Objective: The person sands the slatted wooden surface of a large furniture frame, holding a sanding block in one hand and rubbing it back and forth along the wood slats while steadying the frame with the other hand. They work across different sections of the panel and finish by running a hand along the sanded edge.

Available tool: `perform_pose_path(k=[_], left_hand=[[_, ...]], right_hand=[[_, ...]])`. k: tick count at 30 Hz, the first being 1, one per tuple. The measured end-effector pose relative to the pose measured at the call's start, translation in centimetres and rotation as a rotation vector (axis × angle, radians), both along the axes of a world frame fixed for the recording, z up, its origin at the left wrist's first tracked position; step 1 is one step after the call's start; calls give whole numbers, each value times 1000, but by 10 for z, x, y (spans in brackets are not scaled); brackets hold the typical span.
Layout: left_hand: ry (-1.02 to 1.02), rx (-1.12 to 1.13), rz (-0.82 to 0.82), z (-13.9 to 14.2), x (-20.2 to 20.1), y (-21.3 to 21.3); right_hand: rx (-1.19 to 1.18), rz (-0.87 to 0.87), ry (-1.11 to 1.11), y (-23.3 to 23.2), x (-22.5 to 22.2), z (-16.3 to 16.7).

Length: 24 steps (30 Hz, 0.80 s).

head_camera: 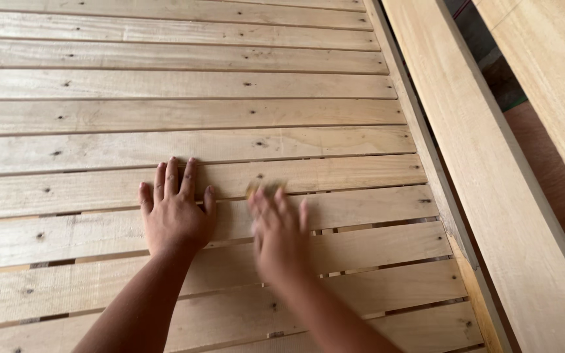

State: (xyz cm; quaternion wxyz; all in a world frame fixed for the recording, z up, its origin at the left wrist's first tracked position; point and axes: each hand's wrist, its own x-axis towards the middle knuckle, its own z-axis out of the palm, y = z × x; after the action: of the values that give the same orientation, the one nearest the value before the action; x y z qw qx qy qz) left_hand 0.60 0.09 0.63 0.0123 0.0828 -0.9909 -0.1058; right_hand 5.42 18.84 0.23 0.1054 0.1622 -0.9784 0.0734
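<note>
While the left hand (175, 210) lies flat with fingers spread on the slats (165, 117), the right hand (279, 232) is blurred, pressed palm-down just to its right with its fingers close together over a small yellowish pad (263, 189), probably sandpaper, whose edge peeks out beyond the fingertips. How tightly the pad is held I cannot tell, since the blur hides the grip. Both hands rest on the near-middle boards of a slatted panel of pale, knotty wood, with narrow dark gaps showing between the near slats. A thicker side rail (492, 196) runs from far to near along the right edge, and another plank (550, 72) lies at the far right. Judging by the surface, the far slats look even and clean, though no clear line separates rubbed wood from raw; the near rows look rougher at their edges, so most of the near part seems left to work.
</note>
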Motion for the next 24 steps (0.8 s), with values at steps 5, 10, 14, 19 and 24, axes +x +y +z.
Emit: perform_pose_path(k=[5,10,14,19,24], left_hand=[[43,10,-22,-2,0,-1],[52,3,-27,-7,1,-2],[59,4,-25,-7,0,-1],[69,7,-37,-6,-1,-2],[79,18,-51,-7,0,-2]], right_hand=[[-98,-59,-181,15,-2,5],[-107,-223,-57,38,-93,17],[-156,-191,-156,10,-28,16],[-133,93,-7,7,30,12],[-118,-329,-350,45,-77,17]])
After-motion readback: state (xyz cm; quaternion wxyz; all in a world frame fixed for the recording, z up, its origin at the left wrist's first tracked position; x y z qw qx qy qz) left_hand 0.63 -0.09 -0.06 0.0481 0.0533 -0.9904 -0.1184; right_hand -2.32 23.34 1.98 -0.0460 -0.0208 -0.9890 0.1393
